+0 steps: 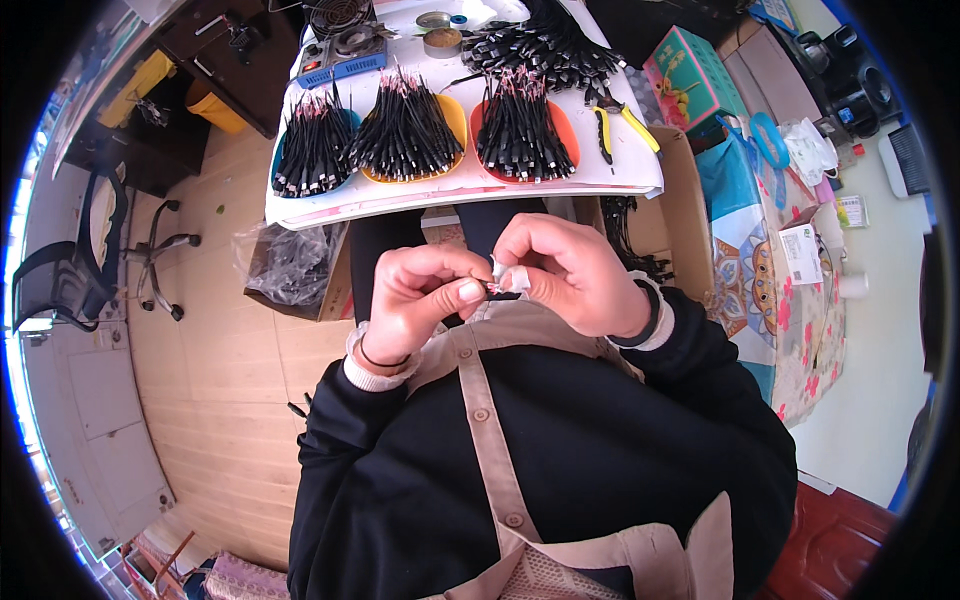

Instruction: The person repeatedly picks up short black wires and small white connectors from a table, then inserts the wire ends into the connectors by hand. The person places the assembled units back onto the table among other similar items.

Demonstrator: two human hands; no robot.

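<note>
In front of my chest, my left hand point(412, 297) pinches a thin dark cable point(488, 287) between thumb and forefinger. Its short end with pinkish wires points toward my right hand point(580, 280). White tape or wrapping point(516, 279) covers the thumb and a fingertip of that hand, which are closed at the wire end. Most of the cable is hidden by my fingers. On the table beyond lie bundles of short black cables point(405, 135) with pinkish wire ends, in a blue tray point(354, 118), a yellow tray point(458, 118) and an orange-red tray point(568, 145).
Yellow-handled pliers point(622, 125) lie at the white table's point(420, 198) right side. Behind the trays are a larger cable pile point(545, 50), a blue device point(345, 68) and a round tin point(442, 42). Cardboard boxes point(685, 215) stand below; an office chair point(155, 250) is at left.
</note>
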